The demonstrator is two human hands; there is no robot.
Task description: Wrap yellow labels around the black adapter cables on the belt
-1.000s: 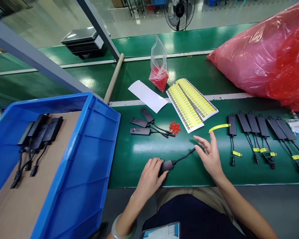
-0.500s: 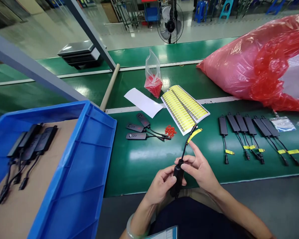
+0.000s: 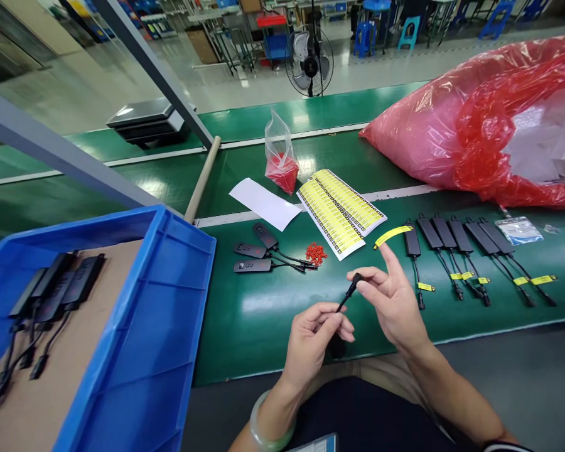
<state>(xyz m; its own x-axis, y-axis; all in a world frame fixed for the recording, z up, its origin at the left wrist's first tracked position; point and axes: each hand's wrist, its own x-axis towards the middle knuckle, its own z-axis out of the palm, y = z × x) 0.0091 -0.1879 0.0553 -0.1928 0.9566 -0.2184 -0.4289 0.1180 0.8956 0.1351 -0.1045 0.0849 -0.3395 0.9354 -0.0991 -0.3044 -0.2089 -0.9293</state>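
Note:
My left hand (image 3: 313,336) is closed round a black adapter (image 3: 338,344), whose body hangs below the fingers near the front edge of the table. Its short cable (image 3: 344,302) rises to the plug end, which my right hand (image 3: 390,301) pinches between thumb and fingers. A yellow label strip (image 3: 392,235) is stuck to the raised index fingertip of my right hand. Both hands hover just above the green mat, in front of a yellow label sheet (image 3: 339,210).
A blue crate (image 3: 169,301) with several black adapters stands at the left. Three adapters (image 3: 257,251) and small red caps (image 3: 315,253) lie mid-mat. A row of labelled adapters (image 3: 456,245) lies at the right. Behind are a red bag (image 3: 480,132), a small bag of red parts (image 3: 280,163) and white paper (image 3: 265,202).
My left hand lifted the adapter off the mat and both hands took it up. The right hand then slid up the cable to the plug end, the label still on its fingertip.

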